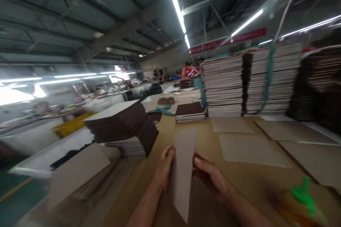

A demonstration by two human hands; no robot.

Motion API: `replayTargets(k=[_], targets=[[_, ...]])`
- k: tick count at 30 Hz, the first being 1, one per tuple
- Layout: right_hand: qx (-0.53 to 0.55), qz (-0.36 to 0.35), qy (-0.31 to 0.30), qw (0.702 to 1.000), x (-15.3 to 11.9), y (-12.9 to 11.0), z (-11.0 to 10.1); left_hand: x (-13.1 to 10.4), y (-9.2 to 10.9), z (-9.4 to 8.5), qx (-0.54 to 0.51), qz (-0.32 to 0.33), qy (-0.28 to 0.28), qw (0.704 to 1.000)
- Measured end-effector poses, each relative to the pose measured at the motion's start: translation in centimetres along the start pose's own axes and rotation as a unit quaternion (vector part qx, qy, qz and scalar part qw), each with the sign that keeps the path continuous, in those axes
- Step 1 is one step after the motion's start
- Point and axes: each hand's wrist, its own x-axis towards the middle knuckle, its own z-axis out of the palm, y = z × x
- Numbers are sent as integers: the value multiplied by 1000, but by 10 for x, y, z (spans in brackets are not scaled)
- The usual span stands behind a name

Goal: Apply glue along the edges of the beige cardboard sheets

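Note:
A pale, flat cardboard sheet (183,173) stands on edge in front of me, tilted so that I see it at a slant. My left hand (165,166) is closed on its left edge, the thumb up near the top. At the right edge my right hand (209,172) grips the same sheet with curled fingers. Some fingertips are hidden behind it. Left of my hands rises a stack of dark brown boards (122,127). Beyond the sheet lies a smaller brown stack (190,110).
Tall bundled board stacks (223,87) stand at the back right. Flat tan sheets (250,150) lie on the table (160,142) to the right. A blurred container with a green nozzle (305,195) is at the near right. A person (189,71) works farther back.

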Motion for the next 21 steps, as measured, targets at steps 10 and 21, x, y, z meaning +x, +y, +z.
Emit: replayTargets(k=[10,21], targets=[[-17,16,8,1000,-8,1,-9,-1,-21,2,-78,-75,-109,988],[-21,-7,34,999,-5,-1,-7,-6,-20,2,-87,-64,-125,986]])
